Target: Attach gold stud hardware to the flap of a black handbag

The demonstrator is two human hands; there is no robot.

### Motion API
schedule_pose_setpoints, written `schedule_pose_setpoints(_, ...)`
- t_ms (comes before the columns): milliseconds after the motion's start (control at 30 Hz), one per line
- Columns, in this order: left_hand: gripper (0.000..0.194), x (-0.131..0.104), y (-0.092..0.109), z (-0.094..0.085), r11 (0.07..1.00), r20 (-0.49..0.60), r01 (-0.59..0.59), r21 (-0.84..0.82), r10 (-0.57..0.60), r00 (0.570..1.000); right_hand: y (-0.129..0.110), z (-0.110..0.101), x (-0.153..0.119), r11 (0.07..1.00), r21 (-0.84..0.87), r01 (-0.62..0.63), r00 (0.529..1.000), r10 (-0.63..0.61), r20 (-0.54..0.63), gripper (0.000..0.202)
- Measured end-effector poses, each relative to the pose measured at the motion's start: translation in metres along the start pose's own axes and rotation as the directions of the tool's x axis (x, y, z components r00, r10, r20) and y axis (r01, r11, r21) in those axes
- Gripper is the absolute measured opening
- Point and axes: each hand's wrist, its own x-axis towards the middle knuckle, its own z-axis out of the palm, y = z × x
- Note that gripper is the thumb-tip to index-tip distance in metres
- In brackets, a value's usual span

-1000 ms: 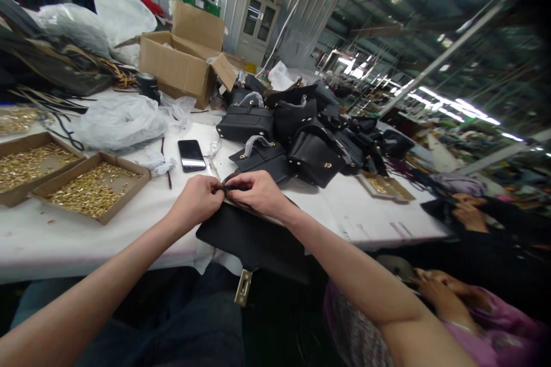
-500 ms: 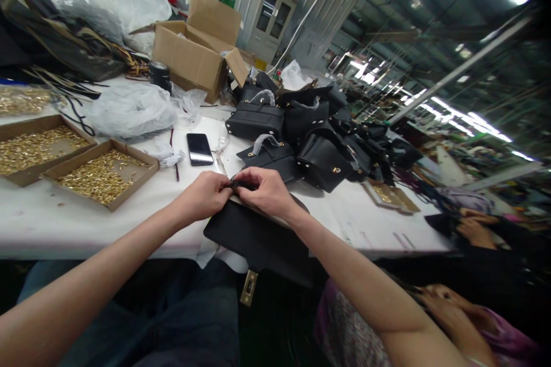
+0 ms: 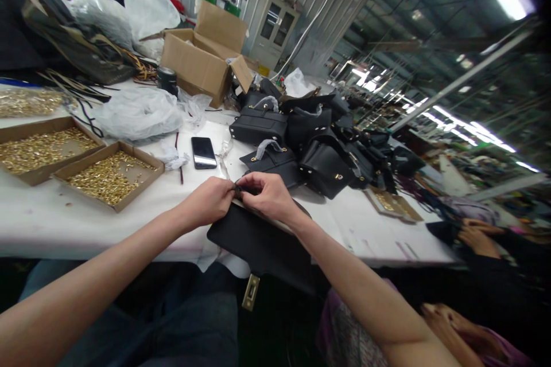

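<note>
A black handbag lies at the table's front edge, its flap toward me and a gold clasp plate hanging past the edge. My left hand pinches the bag's far side, fingers closed on a small dark part of it. Right beside it my right hand is closed on the same spot, thumb and fingers nearly meeting the left ones. What exactly lies between the fingertips is too small to make out. Behind my hands sits a pile of black handbags with plastic-wrapped handles.
To the left are cardboard trays of small gold fittings, a phone and a crumpled plastic bag. An open cardboard box stands behind. On the right lies a small box of fittings; co-workers' hands show beyond.
The view has shifted slightly, so things sit a little lower and further right. Both hands stay at the same place on the handbag, with only slight finger movement.
</note>
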Motion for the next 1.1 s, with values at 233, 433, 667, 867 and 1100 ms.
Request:
schedule_pose_setpoints(233, 0.026, 0.007, -0.005, -0.002, 0.997, -0.03, 0.072, 0.034, -0.071, 0.997, -0.02, 0.002, -0.004, 0.993, -0.109, 0.047, 0.998, -0.051, -0.031, 0.026)
schedule_pose_setpoints(433, 0.027, 0.012, -0.002, -0.006, 0.985, -0.027, 0.127, 0.116, -0.125, 0.992, -0.028, 0.005, -0.005, 0.99, -0.138, 0.035, 0.998, -0.041, -0.042, 0.024)
schedule_pose_setpoints(667, 0.024, 0.009, 0.005, -0.007, 0.97, -0.047, 0.196, 0.141, -0.191, 0.98, -0.025, 0.008, -0.002, 0.994, -0.109, 0.006, 0.999, -0.011, -0.037, 0.022)
schedule_pose_setpoints(867, 0.018, 0.007, 0.002, 0.0, 0.969, -0.107, 0.243, 0.045, -0.237, 0.966, -0.015, 0.004, 0.004, 0.999, -0.032, 0.007, 1.0, -0.007, -0.007, 0.025)
schedule_pose_setpoints(1100, 0.019, -0.006, 0.002, 0.018, 0.981, -0.227, 0.186, 0.051, -0.17, 0.959, -0.008, -0.007, 0.013, 0.998, -0.021, 0.059, 0.993, -0.057, 0.106, 0.031)
